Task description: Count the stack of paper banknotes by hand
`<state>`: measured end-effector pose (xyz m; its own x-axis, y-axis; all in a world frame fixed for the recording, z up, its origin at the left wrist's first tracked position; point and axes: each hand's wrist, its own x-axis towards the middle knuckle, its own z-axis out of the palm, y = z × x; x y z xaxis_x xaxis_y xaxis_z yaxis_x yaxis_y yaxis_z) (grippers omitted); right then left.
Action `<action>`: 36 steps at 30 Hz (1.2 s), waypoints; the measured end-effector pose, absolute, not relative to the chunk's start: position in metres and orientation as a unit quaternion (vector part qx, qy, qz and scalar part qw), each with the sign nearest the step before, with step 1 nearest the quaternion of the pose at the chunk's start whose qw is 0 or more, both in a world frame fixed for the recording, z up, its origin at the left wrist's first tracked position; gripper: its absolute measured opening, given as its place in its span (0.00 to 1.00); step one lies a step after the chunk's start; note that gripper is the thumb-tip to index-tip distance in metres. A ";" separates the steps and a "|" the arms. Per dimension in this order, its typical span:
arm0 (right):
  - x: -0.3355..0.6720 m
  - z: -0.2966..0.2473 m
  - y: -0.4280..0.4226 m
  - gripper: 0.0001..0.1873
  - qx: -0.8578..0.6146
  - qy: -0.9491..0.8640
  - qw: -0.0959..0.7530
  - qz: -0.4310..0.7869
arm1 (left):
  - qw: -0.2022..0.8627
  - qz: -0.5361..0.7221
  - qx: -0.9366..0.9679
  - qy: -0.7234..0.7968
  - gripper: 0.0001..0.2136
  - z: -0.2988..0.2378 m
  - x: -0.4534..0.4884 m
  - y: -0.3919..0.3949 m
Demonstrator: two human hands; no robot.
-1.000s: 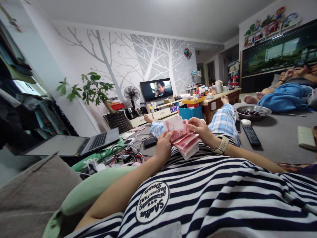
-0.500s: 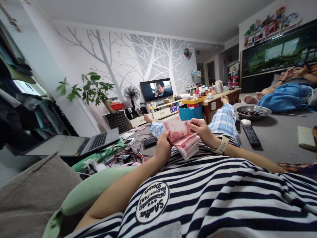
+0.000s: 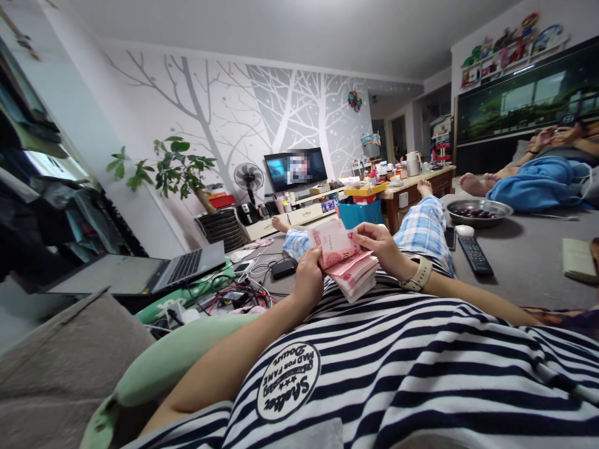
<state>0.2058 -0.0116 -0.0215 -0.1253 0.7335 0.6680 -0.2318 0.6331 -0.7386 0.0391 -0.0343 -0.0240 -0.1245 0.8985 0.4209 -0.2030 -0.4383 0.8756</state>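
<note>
A thick stack of pink banknotes [image 3: 354,275] is held over my striped shirt [image 3: 402,355]. My left hand [image 3: 309,274] grips the stack at its left end, with the thumb on top and the other fingers mostly hidden. My right hand [image 3: 381,246], with a pale watch band on the wrist, pinches the right edge of a raised banknote [image 3: 334,242] between thumb and fingers. That note is bent up from the stack, its white and pink face toward me. Below it the loose ends of the other notes fan out to the right.
A remote control [image 3: 475,255], a white mouse [image 3: 465,230] and a metal bowl of dark round fruit [image 3: 480,213] lie to my right. On my left are an open laptop [image 3: 189,265] and tangled cables [image 3: 224,296]. Another person's legs under blue cloth [image 3: 538,184] rest at far right.
The raised banknote has bent further back to the left, and my right fingers have shifted slightly left with its edge. My left hand has stayed in place. The television picture differs.
</note>
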 end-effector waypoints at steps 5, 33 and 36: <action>0.206 -0.022 -0.011 0.24 -0.194 -0.648 0.633 0.377 | 0.362 0.656 0.547 0.374 0.09 -0.012 0.039 -0.055; 0.207 -0.022 -0.010 0.22 -0.197 -0.649 0.638 0.366 | 0.425 0.677 0.508 0.320 0.07 -0.023 0.037 -0.039; 0.207 -0.023 -0.010 0.22 -0.197 -0.651 0.638 0.361 | 0.442 0.679 0.506 0.295 0.05 -0.029 0.038 -0.030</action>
<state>0.2072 -0.0096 -0.0229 -0.1096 0.7166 0.6888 -0.2042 0.6620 -0.7212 0.0380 -0.0296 -0.0287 -0.0977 0.8990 0.4269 -0.3009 -0.4356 0.8484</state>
